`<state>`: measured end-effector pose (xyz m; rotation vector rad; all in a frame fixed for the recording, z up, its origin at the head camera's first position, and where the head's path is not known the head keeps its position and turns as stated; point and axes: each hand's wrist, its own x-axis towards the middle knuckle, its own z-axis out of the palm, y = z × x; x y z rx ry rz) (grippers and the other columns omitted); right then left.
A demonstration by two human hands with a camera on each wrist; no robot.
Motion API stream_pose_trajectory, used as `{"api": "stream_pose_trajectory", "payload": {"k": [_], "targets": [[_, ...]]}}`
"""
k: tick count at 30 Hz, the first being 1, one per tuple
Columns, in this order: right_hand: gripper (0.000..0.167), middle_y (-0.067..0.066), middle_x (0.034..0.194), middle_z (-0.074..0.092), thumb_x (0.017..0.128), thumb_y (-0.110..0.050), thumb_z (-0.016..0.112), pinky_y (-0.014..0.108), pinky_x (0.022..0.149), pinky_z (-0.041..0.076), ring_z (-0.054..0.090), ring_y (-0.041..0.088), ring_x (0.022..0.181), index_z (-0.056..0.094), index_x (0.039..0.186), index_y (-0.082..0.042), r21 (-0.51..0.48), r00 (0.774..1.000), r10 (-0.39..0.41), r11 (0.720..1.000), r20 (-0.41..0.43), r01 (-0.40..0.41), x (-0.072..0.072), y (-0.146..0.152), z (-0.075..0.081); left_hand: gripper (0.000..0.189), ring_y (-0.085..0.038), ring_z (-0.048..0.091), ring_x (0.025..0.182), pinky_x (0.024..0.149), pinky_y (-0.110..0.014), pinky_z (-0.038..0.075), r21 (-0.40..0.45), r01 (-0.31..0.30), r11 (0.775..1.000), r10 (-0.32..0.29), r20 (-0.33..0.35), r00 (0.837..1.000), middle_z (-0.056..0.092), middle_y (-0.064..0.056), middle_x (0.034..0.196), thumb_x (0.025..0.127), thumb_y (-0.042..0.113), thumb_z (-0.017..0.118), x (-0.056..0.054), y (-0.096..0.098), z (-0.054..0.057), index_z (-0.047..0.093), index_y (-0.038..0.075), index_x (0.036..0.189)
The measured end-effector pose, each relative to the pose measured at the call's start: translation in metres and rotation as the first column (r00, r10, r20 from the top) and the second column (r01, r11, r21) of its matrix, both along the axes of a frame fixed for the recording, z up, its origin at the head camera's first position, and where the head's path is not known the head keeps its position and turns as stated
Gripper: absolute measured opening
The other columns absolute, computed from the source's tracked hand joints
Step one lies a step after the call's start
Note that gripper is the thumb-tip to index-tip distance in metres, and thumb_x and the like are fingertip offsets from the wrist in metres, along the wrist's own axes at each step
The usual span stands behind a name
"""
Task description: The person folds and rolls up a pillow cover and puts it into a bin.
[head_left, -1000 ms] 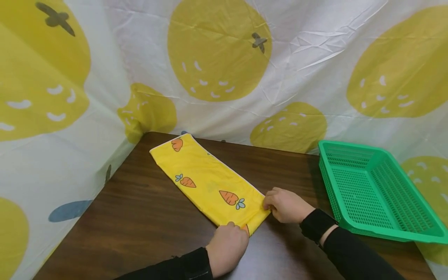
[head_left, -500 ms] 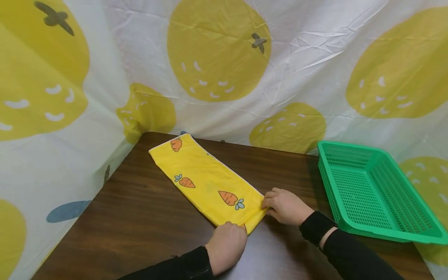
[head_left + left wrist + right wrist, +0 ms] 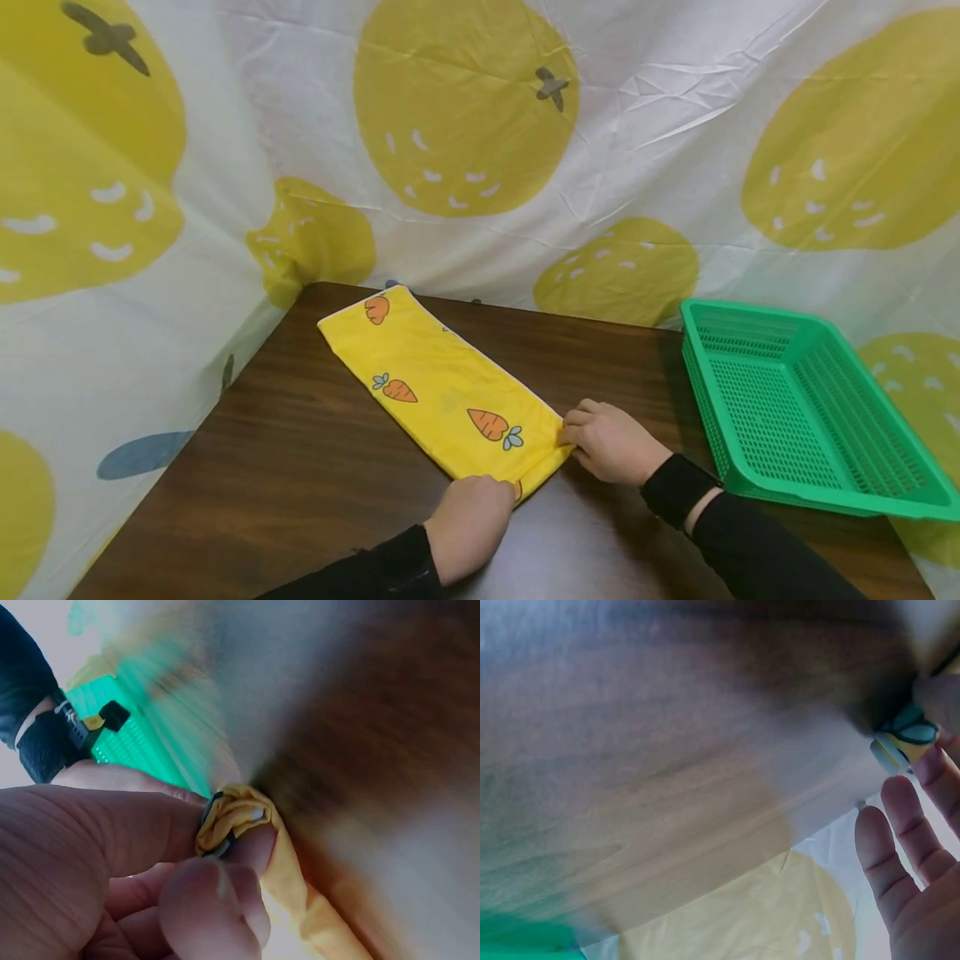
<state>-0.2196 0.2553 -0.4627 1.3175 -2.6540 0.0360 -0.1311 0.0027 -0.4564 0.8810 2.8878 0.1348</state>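
Observation:
A yellow cloth point(image 3: 442, 375) printed with orange carrots lies in a long folded strip, slanting across the brown table. Its near end is rolled up. At the near left corner the left hand point(image 3: 472, 525) pinches the roll. In the left wrist view, the coiled end of the cloth point(image 3: 238, 817) shows between thumb and fingers. The right hand point(image 3: 615, 442) pinches the other corner of the roll. Seen from the right wrist, a patterned bit of cloth point(image 3: 909, 742) sits at the fingertips, while the other fingers point(image 3: 904, 817) of that hand extend away from it.
A green plastic basket point(image 3: 877, 492) with slotted walls stands on the table point(image 3: 315, 467) to the right, beside the right wrist. White sheeting with big yellow fruit prints point(image 3: 480, 267) hangs behind the table and along its left side.
The left hand has shifted slightly left along the near edge. The folded strip at the near end looks narrower. The right hand keeps its hold almost in place.

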Motion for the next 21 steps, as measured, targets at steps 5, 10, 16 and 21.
{"api": "stream_pose_trajectory", "payload": {"k": [5, 10, 16, 21], "targets": [[0.017, -0.004, 0.097, 0.078, 0.088, -0.004, 0.08, 0.034, 0.084, 0.057, 0.064, 0.018, 0.096, 0.079, 0.099, -0.017, -0.002, 0.997, 0.034, 0.999, -0.069, -0.034, 0.01, -0.003, -0.003, 0.021, -0.006, 0.049, 0.056, 0.053, -0.027, 0.047, 0.024, 0.034, 0.999, -0.034, 0.009, 0.999, 0.056, 0.006, 0.062, 0.103, 0.019, 0.069, 0.003, -0.013, 0.003, 0.077, 0.013, 0.084], [0.022, -0.009, 0.096, 0.079, 0.087, -0.002, 0.083, 0.032, 0.083, 0.056, 0.061, 0.015, 0.092, 0.08, 0.101, -0.019, 0.024, 0.999, 0.034, 0.999, 0.006, -0.034, 0.019, -0.001, 0.003, 0.024, -0.007, 0.046, 0.053, 0.052, -0.026, 0.042, 0.034, 0.065, 0.997, -0.066, 0.037, 0.997, 0.052, 0.007, 0.059, 0.103, 0.022, 0.069, 0.01, -0.019, 0.004, 0.076, 0.015, 0.082], [0.024, -0.011, 0.091, 0.075, 0.085, -0.002, 0.086, 0.03, 0.078, 0.056, 0.059, 0.01, 0.083, 0.08, 0.1, -0.019, 0.041, 0.964, -0.074, 0.997, 0.255, 0.066, 0.011, -0.005, 0.014, 0.018, -0.008, 0.046, 0.055, 0.051, -0.027, 0.041, -0.001, 0.084, 0.996, -0.084, 0.032, 0.996, 0.054, 0.006, 0.063, 0.102, 0.024, 0.071, 0.017, -0.018, 0.003, 0.073, 0.016, 0.086], [0.019, -0.009, 0.086, 0.072, 0.086, -0.001, 0.084, 0.029, 0.076, 0.056, 0.058, 0.009, 0.077, 0.078, 0.094, -0.017, 0.075, 0.875, -0.21, 0.978, 0.437, 0.197, 0.001, -0.015, 0.019, 0.018, -0.009, 0.046, 0.055, 0.05, -0.029, 0.041, -0.038, 0.07, 0.997, -0.07, -0.002, 0.998, 0.053, 0.005, 0.063, 0.1, 0.024, 0.074, 0.02, -0.018, 0.001, 0.069, 0.017, 0.084]]}}
